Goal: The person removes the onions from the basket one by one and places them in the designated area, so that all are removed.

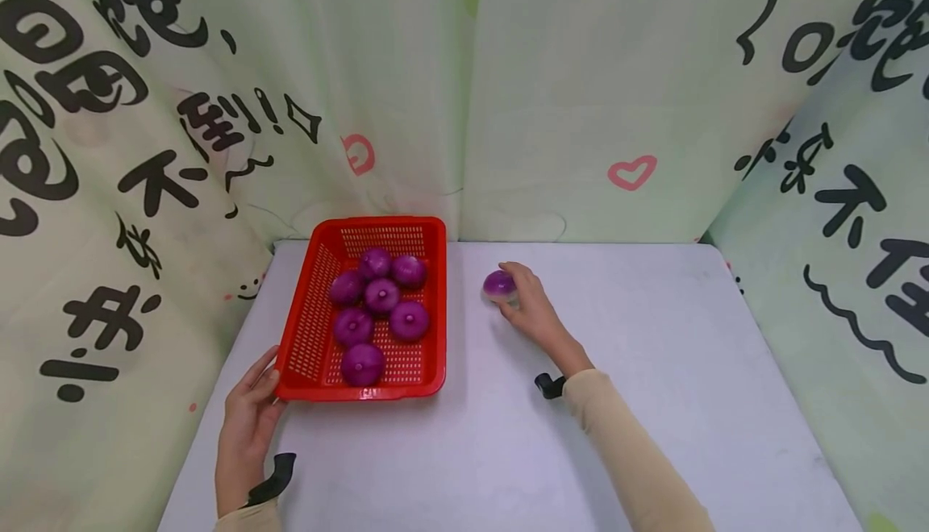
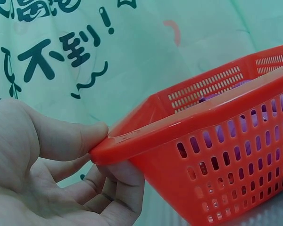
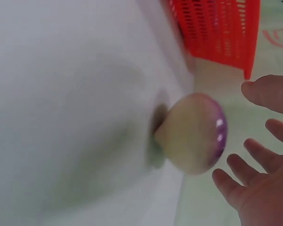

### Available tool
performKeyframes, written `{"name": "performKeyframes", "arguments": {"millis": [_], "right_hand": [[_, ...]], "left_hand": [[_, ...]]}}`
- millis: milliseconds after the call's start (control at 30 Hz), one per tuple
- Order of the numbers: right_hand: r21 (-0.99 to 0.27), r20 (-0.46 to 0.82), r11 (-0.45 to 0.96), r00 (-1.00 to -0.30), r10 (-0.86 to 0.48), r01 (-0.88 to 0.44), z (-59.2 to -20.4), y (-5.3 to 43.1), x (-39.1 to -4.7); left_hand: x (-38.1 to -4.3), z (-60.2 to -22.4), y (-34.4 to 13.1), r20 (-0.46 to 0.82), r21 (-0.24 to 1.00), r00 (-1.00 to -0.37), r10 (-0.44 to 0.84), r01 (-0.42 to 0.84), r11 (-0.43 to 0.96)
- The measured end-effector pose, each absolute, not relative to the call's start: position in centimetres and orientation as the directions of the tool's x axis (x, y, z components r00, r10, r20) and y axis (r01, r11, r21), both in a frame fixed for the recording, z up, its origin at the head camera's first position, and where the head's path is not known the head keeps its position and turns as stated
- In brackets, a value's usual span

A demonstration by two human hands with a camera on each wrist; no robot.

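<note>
A red plastic basket [image 1: 290, 347] stands on the left half of the white table, with several purple turnips [image 1: 381, 296] inside. My left hand [image 1: 249, 427] grips its near left corner. In the left wrist view, the thumb [image 2: 73, 139] lies on top of the rim and the fingers curl beneath it. To the right of the basket, a single turnip [image 3: 191, 134], purple above and pale with a pointed tip below, is at the table. My right hand [image 1: 533, 314] reaches over it with thumb and fingers spread to either side. A gap shows between fingers and turnip in the right wrist view.
The white table [image 1: 653, 435] is bordered at the back and sides by a pale green curtain [image 1: 566, 97] with black lettering. The basket's far edge lies close to the back curtain. A black wrist strap [image 1: 549, 386] sits on the right wrist.
</note>
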State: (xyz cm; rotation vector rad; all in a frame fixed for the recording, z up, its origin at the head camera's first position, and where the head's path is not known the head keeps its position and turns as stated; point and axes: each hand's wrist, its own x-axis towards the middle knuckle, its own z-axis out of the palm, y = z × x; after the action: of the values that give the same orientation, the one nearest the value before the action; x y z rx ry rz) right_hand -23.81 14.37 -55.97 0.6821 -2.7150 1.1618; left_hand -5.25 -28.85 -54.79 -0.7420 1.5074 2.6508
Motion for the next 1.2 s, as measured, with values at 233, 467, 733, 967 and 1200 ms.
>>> {"name": "performKeyframes", "arguments": {"millis": [233, 467, 733, 967, 1200], "right_hand": [[-0.697, 0.266, 0.554, -0.881, -0.391, -0.456, -54.3, 11.9, -22.6], [-0.697, 0.275, 0.505, -0.840, -0.467, -0.509, -53.0, 9.8, -21.8], [-0.612, 0.259, 0.516, -0.768, -0.585, -0.599, -52.5, 7.7, -21.0], [-0.410, 0.248, 0.566, -0.685, -0.686, -0.715, -52.6, 5.4, -21.2], [-0.305, 0.185, 0.545, -0.610, -0.771, -0.781, -53.0, 3.5, -22.0]], "left_hand": [[-5.2, -54.8, -29.0, -0.407, 0.808, -0.887, -0.219, -0.238, -0.539], [-5.1, -54.9, -29.0, -0.403, 0.802, -0.889, -0.218, -0.228, -0.552], [-5.1, -55.2, -28.9, -0.407, 0.804, -0.884, -0.229, -0.228, -0.549], [-5.3, -55.3, -28.9, -0.413, 0.803, -0.882, -0.228, -0.234, -0.548], [-5.2, -55.3, -28.9, -0.396, 0.804, -0.889, -0.228, -0.217, -0.553]]}}
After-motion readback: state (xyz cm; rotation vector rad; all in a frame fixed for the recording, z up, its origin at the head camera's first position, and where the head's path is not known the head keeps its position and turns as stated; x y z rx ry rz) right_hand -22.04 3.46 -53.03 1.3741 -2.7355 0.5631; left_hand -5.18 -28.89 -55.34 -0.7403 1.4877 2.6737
